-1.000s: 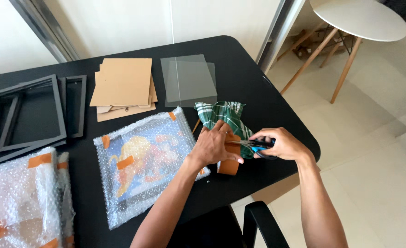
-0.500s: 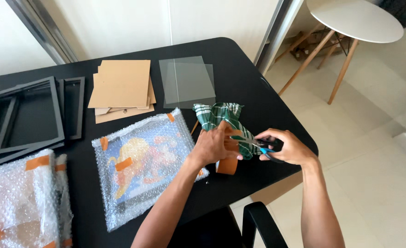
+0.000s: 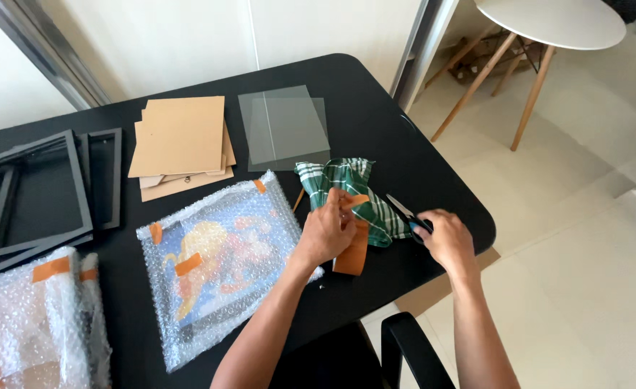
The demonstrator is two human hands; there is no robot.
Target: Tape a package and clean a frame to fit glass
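My left hand [image 3: 328, 230] holds a strip of orange tape [image 3: 352, 248] that hangs down from its fingers, beside a crumpled green checked cloth [image 3: 350, 189]. My right hand [image 3: 444, 238] rests on the black table [image 3: 375, 122] and grips the blue handles of a pair of scissors [image 3: 406, 215], blades pointing up-left toward the cloth. Left of my left hand lies a picture wrapped in bubble wrap [image 3: 220, 259] with orange tape pieces on it.
Two clear panes [image 3: 285, 130] and a stack of brown backing boards [image 3: 181, 144] lie farther back. Black frames [image 3: 41, 191] sit at the left, another bubble-wrapped bundle [image 3: 33, 324] at the lower left. A black chair back [image 3: 411, 353] is below; a white round side table [image 3: 548, 29] stands right.
My right hand has moved the scissors away from the tape to the right and down onto the table. The orange tape strip now hangs free from my left hand.
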